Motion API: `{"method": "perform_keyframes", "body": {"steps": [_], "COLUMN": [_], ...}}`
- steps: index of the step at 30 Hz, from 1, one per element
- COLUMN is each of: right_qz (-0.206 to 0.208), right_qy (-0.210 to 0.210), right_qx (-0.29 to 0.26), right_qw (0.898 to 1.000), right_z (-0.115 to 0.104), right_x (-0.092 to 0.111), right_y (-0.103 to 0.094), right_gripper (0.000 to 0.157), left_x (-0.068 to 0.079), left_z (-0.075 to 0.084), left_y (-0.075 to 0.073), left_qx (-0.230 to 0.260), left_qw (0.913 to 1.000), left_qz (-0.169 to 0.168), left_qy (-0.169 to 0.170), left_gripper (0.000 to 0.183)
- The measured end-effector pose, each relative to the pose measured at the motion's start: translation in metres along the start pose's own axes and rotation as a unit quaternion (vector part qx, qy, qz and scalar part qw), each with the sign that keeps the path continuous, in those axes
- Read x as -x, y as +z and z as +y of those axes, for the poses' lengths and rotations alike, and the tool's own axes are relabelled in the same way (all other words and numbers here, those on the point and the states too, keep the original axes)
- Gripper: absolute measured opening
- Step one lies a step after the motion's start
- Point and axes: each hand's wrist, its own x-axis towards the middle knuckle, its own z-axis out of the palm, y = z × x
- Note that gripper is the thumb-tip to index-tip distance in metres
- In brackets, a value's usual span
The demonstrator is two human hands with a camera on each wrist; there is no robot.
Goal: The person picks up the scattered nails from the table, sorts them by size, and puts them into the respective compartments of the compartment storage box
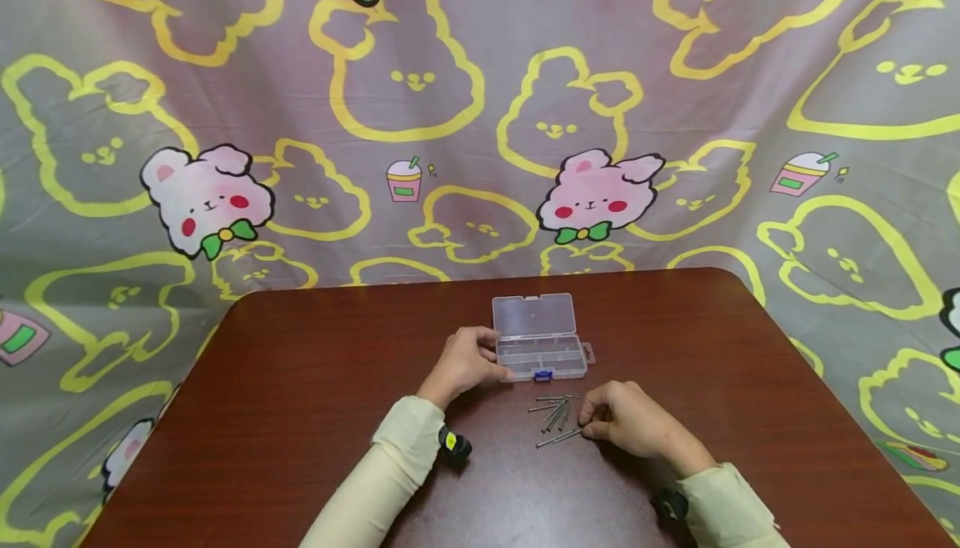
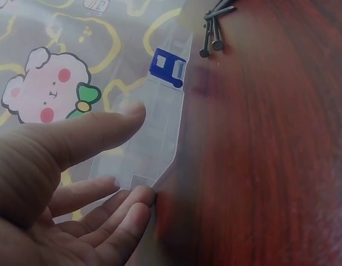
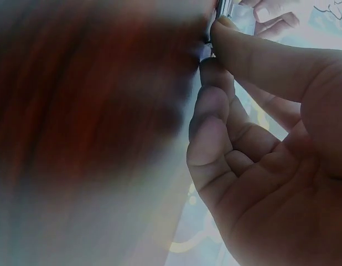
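Observation:
A clear plastic compartment box [image 1: 542, 362] stands with its lid raised on the table, its blue latch [image 1: 543, 375] facing the person. My left hand [image 1: 467, 361] holds the left end of the box, thumb at the near corner and fingers along the side; in the left wrist view the thumb lies over the box wall [image 2: 160, 119]. Before the box is a loose pile of several steel nails [image 1: 553, 414]. With thumb and forefinger, my right hand [image 1: 626, 419] pinches the end of a nail [image 1: 558, 438] at the pile's near side. In the right wrist view the fingertips mostly hide that nail.
A dark red-brown wooden table [image 1: 337, 364] carries everything. Behind and beside it hangs a patterned curtain [image 1: 450, 114] with cartoon bears. The transparent lid [image 1: 533, 315] leans back behind the box, and a hanging tab [image 1: 588, 354] juts from its right end.

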Motion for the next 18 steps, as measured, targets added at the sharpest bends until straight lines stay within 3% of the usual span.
{"method": "perform_keyframes", "body": {"steps": [8, 18], "right_qz": [0.006, 0.009], "right_qy": [0.001, -0.037], "right_qx": [0.009, 0.093], "right_qw": [1.000, 0.995], "right_z": [-0.0018, -0.0073], "right_x": [-0.0001, -0.0001], "right_y": [0.0015, 0.0062], "right_gripper": [0.017, 0.025], "left_x": [-0.0010, -0.0011], "left_z": [-0.0012, -0.0021], "left_y": [-0.0001, 0.0004], "left_qx": [-0.005, 0.001], "left_qw": [1.0000, 1.0000], "left_qz": [-0.001, 0.000], "left_qy": [0.004, 0.006], "left_gripper": [0.068, 0.066]}}
